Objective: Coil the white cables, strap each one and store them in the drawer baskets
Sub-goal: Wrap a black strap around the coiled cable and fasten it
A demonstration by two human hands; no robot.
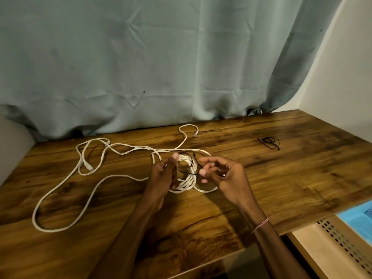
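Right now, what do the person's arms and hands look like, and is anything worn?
Both forearms are bare, no sleeves in view. The left hand and right hand are ungloved, no rings visible. A thin pink-and-white thread bracelet circles the right wrist.

I see a coil (189, 179) near the middle of the surface (291, 178). The left hand (163, 178) is at its left side and the right hand (223, 176) at its right, and a strap (188, 173) crosses the coil between them. Loose cable (60, 190) sprawls from the coil toward the left and back edges. A second strap (269, 141) lies near the back right corner. A curtain (141, 67) hangs behind the back edge. A basket (314, 244) sits below the front right corner.
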